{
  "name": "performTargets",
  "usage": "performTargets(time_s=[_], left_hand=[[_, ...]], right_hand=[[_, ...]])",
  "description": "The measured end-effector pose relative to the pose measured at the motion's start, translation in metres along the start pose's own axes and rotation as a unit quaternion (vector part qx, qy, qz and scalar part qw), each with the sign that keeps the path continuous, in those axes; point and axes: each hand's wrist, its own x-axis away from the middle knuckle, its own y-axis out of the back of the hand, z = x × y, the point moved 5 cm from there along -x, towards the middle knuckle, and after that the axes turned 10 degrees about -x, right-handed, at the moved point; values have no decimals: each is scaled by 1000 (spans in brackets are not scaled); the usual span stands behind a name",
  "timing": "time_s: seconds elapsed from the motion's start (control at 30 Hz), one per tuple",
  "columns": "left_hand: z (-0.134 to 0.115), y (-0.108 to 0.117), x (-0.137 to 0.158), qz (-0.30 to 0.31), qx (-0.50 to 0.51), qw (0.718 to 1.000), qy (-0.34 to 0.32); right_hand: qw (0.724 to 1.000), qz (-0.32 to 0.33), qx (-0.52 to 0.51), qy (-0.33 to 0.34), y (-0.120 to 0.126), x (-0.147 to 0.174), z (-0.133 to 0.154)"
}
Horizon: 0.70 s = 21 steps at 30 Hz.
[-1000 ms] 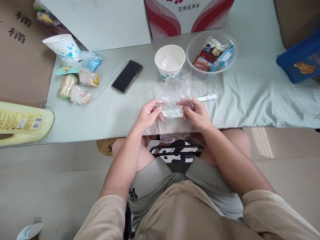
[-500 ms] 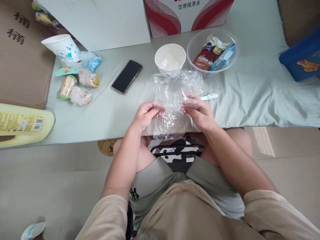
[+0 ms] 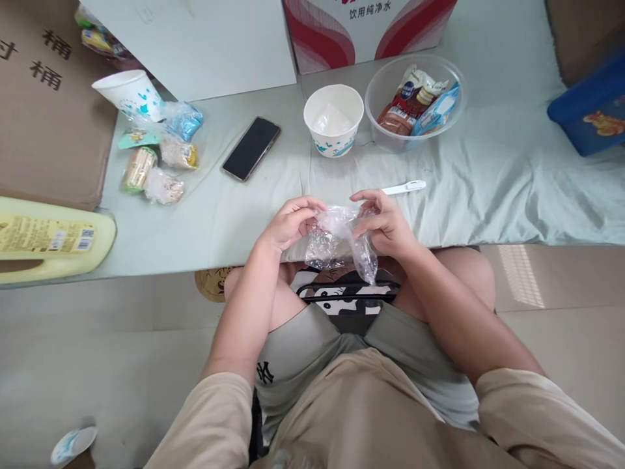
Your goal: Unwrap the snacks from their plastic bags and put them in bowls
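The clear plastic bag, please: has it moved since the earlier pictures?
Yes. The clear plastic bag has drawn back from the paper bowl toward the table edge, now bunched between left hand and right hand.

**Item: clear plastic film, crumpled**

One piece of thin, transparent plastic film, glossy and heavily creased. State: bunched into a loose wad, not spread flat. Pose: held off the surface at the near edge of the bench, the upper part gathered between the left hand and the right hand, both sets of fingers pinched closed on it. A narrow tail hangs down from the right side of the wad, over the lap. Contents: none discernible through the film.
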Motion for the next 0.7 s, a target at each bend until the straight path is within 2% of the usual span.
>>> performTargets(time_s=[0.13, 0.27, 0.37, 0.47, 0.57, 0.7], left_hand=[[-2, -2, -1, 0, -3, 1000, 2], [-2, -1, -1, -26, -57, 997, -34], [-3, 5, -2, -59, -64, 994, -62], [-4, 16, -2, -110, -48, 989, -82], [-4, 21, -2, -125, -44, 986, -97], [-5, 18, 0, -112, -44, 986, -115]], right_hand=[[1000, 7, 22, -2, -2, 3, -4], [999, 0, 10, -53, -3, 2, -5], [995, -32, 2, -89, 0, 0, -6], [982, -98, -63, -146, 7, 2, -16], [961, -146, -158, -176, 9, 4, -26], [960, -116, -168, -190, 0, 3, -25]])
